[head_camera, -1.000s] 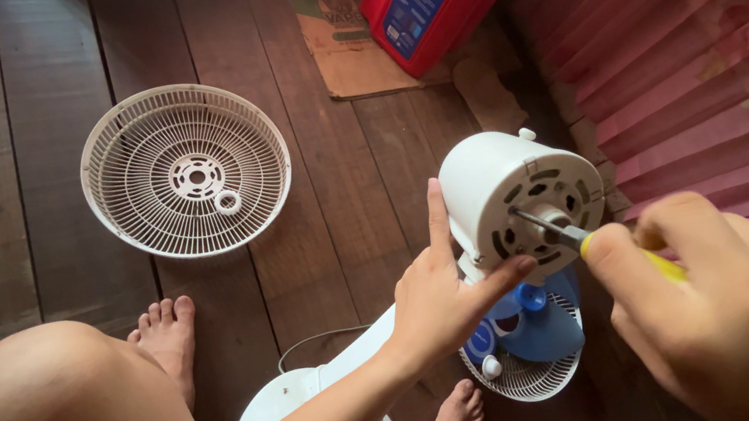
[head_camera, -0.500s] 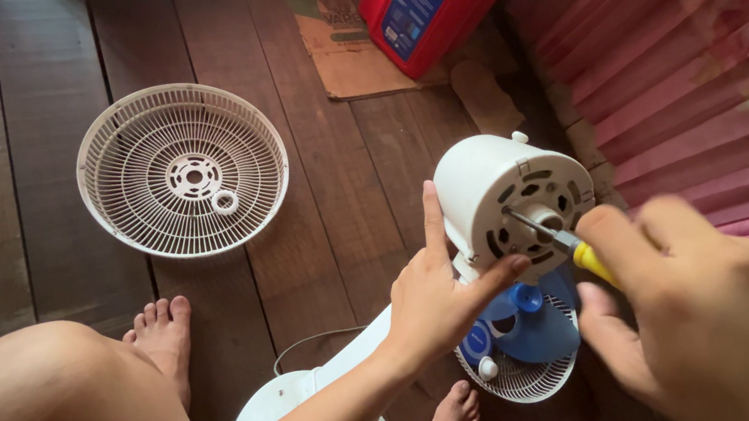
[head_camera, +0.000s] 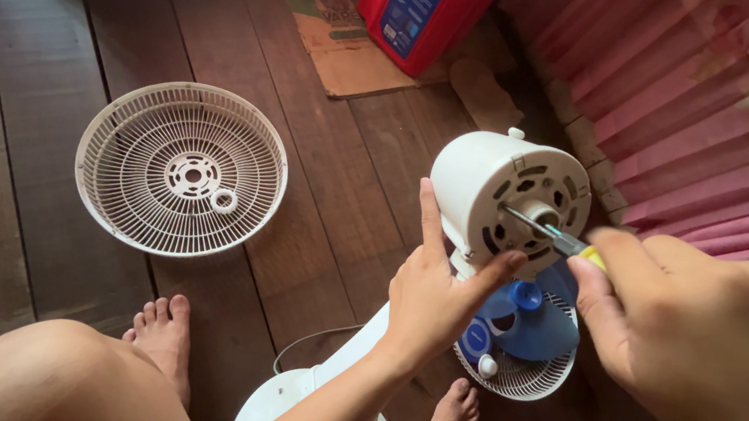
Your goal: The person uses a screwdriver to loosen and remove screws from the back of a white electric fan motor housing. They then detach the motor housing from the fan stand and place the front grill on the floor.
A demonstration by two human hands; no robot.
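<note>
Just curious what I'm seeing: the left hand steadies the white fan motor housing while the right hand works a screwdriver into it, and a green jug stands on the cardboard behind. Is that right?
Nearly. The jug on the cardboard is red, not green, as the head view shows. The rest holds: the left hand steadies the white motor housing and the right hand drives the screwdriver into it.

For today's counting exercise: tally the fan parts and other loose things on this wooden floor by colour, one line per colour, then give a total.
White: 3 – motor housing, left grille, right grille
Blue: 1 – fan blade
Red: 1 – jug
Yellow: 1 – screwdriver in the right hand
Brown: 1 – cardboard
Total: 7
</note>
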